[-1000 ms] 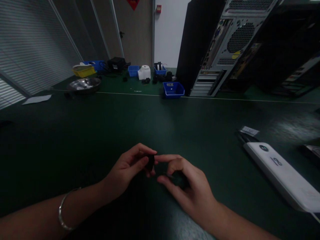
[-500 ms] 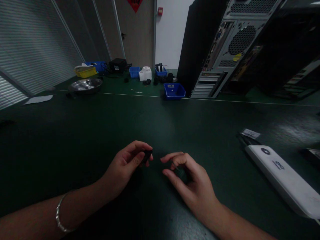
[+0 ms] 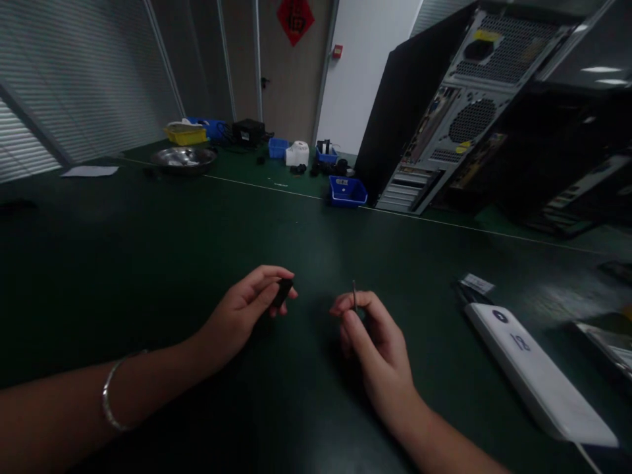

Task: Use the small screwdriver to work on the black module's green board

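Observation:
My left hand (image 3: 244,309) pinches a small black part (image 3: 283,291) between thumb and forefinger, just above the dark green table mat (image 3: 148,263). A bracelet is on that wrist. To its right my right hand (image 3: 370,336) holds a thin dark pin-like piece (image 3: 354,294) upright between its fingertips. The two hands are a short gap apart, near the table's front middle. In the dim light I cannot make out what the two pieces are.
A long white device (image 3: 536,375) lies at the right with a small label (image 3: 474,284) behind it. An open computer case (image 3: 444,125) stands at the back right. Blue bins (image 3: 348,191), a yellow bin (image 3: 186,133) and a metal bowl (image 3: 184,158) sit at the back.
The two hands were together on the black part; they have drawn apart, the right hand now holding the thin piece upright. The camera view has tilted up and turned.

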Motion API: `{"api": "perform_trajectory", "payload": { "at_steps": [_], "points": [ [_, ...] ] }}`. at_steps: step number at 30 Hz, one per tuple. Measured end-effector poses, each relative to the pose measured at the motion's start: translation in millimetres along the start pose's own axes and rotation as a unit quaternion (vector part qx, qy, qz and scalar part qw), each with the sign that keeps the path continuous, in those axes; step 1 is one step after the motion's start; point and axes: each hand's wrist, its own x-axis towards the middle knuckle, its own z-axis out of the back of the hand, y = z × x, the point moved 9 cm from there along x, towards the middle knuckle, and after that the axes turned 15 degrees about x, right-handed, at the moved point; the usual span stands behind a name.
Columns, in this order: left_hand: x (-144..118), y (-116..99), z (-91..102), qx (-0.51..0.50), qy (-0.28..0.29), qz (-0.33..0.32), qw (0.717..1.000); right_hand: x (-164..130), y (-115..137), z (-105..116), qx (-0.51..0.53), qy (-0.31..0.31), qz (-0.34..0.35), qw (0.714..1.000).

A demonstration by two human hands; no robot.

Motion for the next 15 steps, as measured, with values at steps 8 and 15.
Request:
{"api": "perform_trajectory", "payload": {
  "at_steps": [8, 15],
  "points": [
    [-3.9, -1.8, -4.8, 0.009, 0.023, -0.008, 1.000, 1.0, 2.9, -12.5, 0.023, 0.039, 0.018, 0.999],
    [1.2, -7.3, -5.7, 0.050, 0.051, -0.085, 0.994, 2.3, 9.5, -26.0, -0.169, 0.138, 0.079, 0.973]
  ]
}}
